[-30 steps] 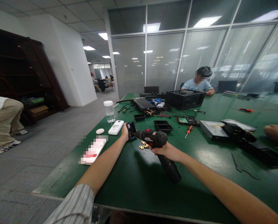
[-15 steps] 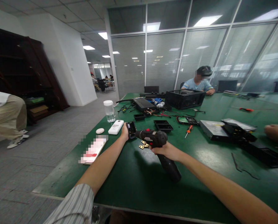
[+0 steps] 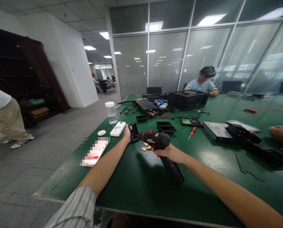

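Observation:
My left hand (image 3: pixel 126 134) is closed on the side of a small black plastic box (image 3: pixel 133 132), which it keeps tilted up off the table. A black cordless drill (image 3: pixel 156 139) with red buttons is gripped in my right hand (image 3: pixel 171 153). The drill lies level and points left, its tip at the open face of the box; whether the bit touches inside is hidden. Below the drill's nose, several small brass-coloured plates (image 3: pixel 146 147) lie on the green table (image 3: pixel 122 190). Behind the drill sits a black tray with compartments (image 3: pixel 166 127).
To the left stand a water bottle (image 3: pixel 111 113), a white device (image 3: pixel 118 129) and a phone (image 3: pixel 96 153). An orange screwdriver (image 3: pixel 192 133), a hard drive (image 3: pixel 190 122) and a black computer case (image 3: pixel 188 100) lie beyond. Another person (image 3: pixel 203 82) sits at the far side; someone's hand (image 3: pixel 281 135) rests at right.
My hands, the drill and the box hold almost the same place. At the far left, a standing person has shifted a little to the right.

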Motion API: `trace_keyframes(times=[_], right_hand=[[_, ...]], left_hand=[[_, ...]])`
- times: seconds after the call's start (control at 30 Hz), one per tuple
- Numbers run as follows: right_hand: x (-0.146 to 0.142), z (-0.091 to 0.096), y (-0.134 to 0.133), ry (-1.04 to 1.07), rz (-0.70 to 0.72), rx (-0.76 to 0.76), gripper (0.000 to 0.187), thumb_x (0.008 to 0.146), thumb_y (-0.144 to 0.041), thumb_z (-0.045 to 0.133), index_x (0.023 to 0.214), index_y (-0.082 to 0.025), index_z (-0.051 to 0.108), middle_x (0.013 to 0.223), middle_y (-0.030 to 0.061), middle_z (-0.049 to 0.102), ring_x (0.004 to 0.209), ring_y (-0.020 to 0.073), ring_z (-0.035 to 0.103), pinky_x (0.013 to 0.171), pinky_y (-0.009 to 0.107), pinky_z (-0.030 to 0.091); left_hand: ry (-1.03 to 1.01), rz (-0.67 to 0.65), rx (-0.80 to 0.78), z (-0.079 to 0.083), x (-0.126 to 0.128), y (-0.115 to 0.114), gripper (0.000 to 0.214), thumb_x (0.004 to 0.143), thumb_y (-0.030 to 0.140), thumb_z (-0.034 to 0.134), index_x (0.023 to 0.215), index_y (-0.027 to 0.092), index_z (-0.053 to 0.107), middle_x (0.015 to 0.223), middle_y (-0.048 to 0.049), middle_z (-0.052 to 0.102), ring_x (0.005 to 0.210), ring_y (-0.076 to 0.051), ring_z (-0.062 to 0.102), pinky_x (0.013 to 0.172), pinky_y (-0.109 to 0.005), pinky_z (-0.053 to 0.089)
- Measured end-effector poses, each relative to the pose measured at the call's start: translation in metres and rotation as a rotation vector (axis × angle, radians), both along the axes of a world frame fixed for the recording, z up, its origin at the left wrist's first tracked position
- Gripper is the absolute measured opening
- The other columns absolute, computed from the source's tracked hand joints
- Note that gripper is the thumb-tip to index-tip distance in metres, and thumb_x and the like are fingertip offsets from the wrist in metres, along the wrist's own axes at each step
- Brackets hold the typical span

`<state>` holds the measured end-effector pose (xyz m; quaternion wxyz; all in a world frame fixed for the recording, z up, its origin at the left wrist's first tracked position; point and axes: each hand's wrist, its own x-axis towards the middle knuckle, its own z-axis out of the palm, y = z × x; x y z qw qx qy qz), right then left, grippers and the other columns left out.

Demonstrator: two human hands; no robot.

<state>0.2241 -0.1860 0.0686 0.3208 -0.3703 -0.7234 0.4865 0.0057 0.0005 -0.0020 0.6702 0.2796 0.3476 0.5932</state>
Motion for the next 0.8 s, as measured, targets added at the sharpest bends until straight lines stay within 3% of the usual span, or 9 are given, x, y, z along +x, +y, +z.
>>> trace_keyframes(times=[0.3,0.8], right_hand=[[-0.0018,0.0062,-0.0024,-0.02,0.003,0.018,0.012,0.073,-0.023,0.061,0.083,-0.017,0.059,0.071,-0.0015,0.053,0.066,0.0131,0.046,0.062,0.027,0.037],[0.0002,0.0021,-0.0011,-0.018,-0.004,0.016,0.011,0.075,-0.021,0.06,0.085,-0.017,0.06,0.073,-0.0007,0.055,0.068,0.0139,0.048,0.063,0.027,0.038]], left_hand=[[-0.045,-0.07,0.023,-0.0027,-0.0017,0.0034,0.044,0.084,0.05,0.037,0.082,0.014,0.062,0.061,-0.0087,0.063,0.055,-0.023,0.065,0.057,-0.036,0.054],[0.02,-0.03,0.034,-0.0027,-0.0015,0.0029,0.045,0.084,0.052,0.037,0.082,0.014,0.061,0.061,-0.0095,0.064,0.055,-0.024,0.065,0.054,-0.036,0.054]])
